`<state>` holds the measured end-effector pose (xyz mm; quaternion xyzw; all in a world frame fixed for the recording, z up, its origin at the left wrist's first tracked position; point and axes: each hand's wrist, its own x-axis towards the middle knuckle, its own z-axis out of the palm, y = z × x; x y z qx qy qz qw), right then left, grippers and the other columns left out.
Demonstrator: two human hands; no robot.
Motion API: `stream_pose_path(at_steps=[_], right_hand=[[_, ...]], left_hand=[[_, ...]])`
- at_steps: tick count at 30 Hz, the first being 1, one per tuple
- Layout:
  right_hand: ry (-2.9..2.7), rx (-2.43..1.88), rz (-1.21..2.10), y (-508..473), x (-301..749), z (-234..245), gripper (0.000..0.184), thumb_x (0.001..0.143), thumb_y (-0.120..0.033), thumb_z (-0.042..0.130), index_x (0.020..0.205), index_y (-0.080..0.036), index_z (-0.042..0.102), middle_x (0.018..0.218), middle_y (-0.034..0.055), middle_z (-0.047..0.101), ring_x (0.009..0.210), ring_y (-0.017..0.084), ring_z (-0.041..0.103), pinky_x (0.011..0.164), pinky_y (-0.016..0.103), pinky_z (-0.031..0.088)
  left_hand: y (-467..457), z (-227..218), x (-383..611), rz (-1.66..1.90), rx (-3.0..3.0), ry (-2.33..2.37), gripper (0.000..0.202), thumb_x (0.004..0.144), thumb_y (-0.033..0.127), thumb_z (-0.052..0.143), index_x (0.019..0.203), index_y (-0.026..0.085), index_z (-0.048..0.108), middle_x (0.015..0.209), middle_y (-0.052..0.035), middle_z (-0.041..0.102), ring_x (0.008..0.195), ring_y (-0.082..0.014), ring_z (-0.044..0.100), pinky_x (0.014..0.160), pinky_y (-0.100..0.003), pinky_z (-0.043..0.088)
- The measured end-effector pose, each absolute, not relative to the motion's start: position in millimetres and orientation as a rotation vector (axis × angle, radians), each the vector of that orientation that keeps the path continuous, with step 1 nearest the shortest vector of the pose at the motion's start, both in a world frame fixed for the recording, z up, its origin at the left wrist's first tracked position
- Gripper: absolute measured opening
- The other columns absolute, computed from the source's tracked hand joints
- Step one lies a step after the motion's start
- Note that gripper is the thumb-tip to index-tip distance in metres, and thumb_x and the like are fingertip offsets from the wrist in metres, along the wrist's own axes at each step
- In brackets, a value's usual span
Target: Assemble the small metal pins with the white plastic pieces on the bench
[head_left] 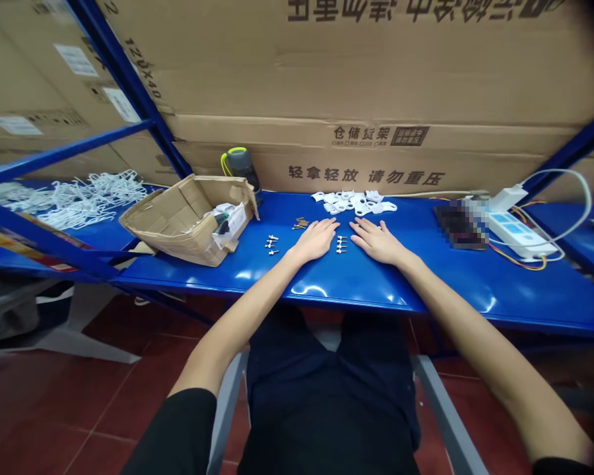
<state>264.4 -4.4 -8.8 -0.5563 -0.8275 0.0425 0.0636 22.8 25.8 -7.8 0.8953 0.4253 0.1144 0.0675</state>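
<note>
My left hand [315, 239] lies flat and open on the blue shelf top [327, 284], fingers stretched forward, holding nothing. My right hand [376, 239] rests flat and open beside it. Between the two hands lie a few small white pins with metal tips [341, 245]. More such pins [272, 245] lie left of my left hand. A few small brass-coloured parts [300, 223] sit just ahead of my left fingertips. A heap of white plastic clips [354, 202] lies a little beyond both hands.
An open cardboard box [188, 221] with bagged parts stands to the left, a dark bottle with a yellow-green loop [241, 166] behind it. White wire hangers [79, 198] pile at far left. A power strip [517, 232] with cables lies right. Large cartons [376, 86] fill the back.
</note>
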Motion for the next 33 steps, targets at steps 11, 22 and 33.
stream_pose_path(at_steps=[11,22,33], right_hand=[[-2.490,-1.651,0.098,-4.5,264.2,-9.3,0.069,0.112,-0.057,0.020,0.169,-0.023,0.038,0.177,0.0124,0.031,0.165,0.033,0.027,0.129,0.073,0.019],[-2.460,-1.611,0.067,-5.5,264.6,-11.4,0.066,0.112,-0.057,0.023,0.167,-0.025,0.041,0.175,0.0132,0.036,0.162,0.035,0.033,0.128,0.074,0.022],[-2.455,-1.627,0.076,-5.8,264.5,-10.8,0.067,0.112,-0.058,0.022,0.167,-0.026,0.042,0.175,0.0119,0.036,0.162,0.034,0.033,0.128,0.074,0.021]], left_hand=[[27.5,-11.4,23.8,0.429,2.741,1.293,0.053,0.111,0.024,0.027,0.157,0.015,0.053,0.169,-0.0121,0.046,0.156,-0.0259,0.044,0.131,-0.047,0.033],[25.4,-8.8,23.9,0.433,2.756,1.301,0.051,0.112,0.023,0.030,0.156,0.014,0.054,0.168,-0.0131,0.048,0.156,-0.0250,0.045,0.131,-0.045,0.034],[25.0,-9.1,24.3,0.427,2.744,1.301,0.051,0.112,0.023,0.029,0.157,0.015,0.053,0.169,-0.0117,0.047,0.157,-0.0258,0.044,0.131,-0.046,0.032]])
